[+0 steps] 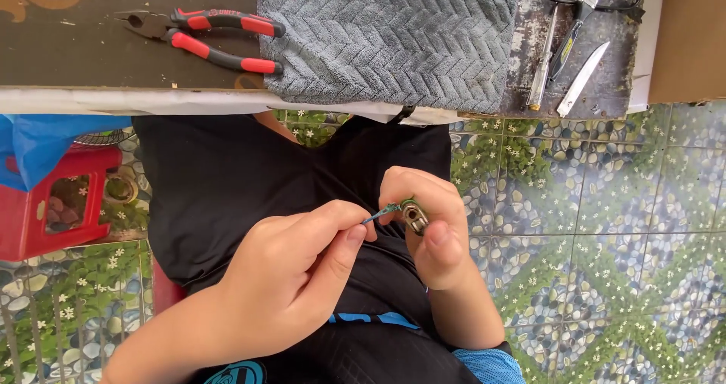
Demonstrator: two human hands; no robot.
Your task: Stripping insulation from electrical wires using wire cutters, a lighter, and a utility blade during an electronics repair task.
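Up on my dark surface (91,51) lie the grey chevron towel (389,40) and red-handled pliers (212,36), parked within reach. Over my lap, my right hand (427,218) pinches the small round metal fitting (414,215) steady while my left hand (295,278) grips the thin blue-green wire (380,213) at it.

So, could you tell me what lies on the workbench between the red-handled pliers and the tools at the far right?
In the head view, a grey towel with a herringbone weave lies between the pliers and the knife.
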